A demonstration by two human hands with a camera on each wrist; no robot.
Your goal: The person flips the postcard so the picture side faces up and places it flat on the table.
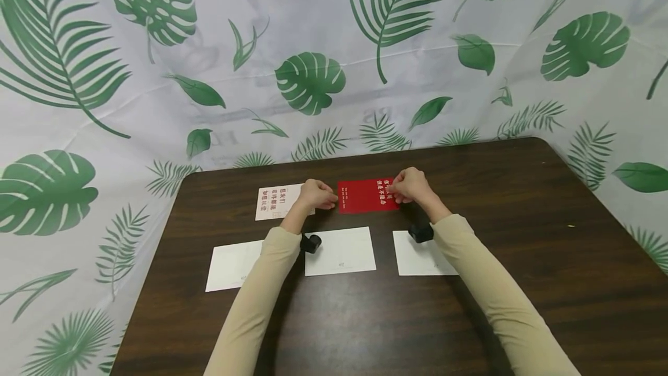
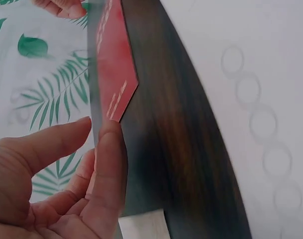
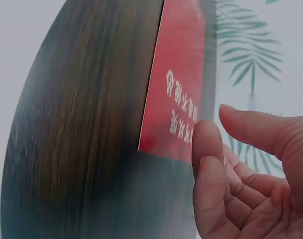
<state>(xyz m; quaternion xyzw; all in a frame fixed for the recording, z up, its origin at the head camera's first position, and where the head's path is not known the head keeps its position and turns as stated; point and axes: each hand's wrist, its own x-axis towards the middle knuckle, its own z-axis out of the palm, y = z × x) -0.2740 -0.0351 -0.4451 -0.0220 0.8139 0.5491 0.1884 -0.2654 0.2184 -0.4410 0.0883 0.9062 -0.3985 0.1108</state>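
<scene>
Centrally, red card (image 1: 360, 197): lying flat on the far part of the table, between the two hands; small white lettering at its left end, larger white characters at its right end.
Left hand (image 1: 316, 194): at the card's left end; thumb and forefinger stand apart, the other fingers loosely bent; a fingertip meets the card's corner in the left wrist view, though whether it touches cannot be told.
Right hand (image 1: 410, 185): over the card's right end; thumb and forefinger parted by a gap, other fingers bent; contact cannot be told either.
Printed card (image 1: 271, 201): white with red characters, far left, partly behind the left hand.
White cards: three in a nearer row; left (image 1: 229, 266), middle (image 1: 344, 254), right (image 1: 412, 260); sleeves cover parts of the outer two.
Sleeves: beige, left (image 1: 256, 300) and right (image 1: 501, 289).
Table (image 1: 365, 324): dark brown wood grain.
Backdrop (image 1: 219, 4): white cloth with green leaves, beyond the table.
</scene>
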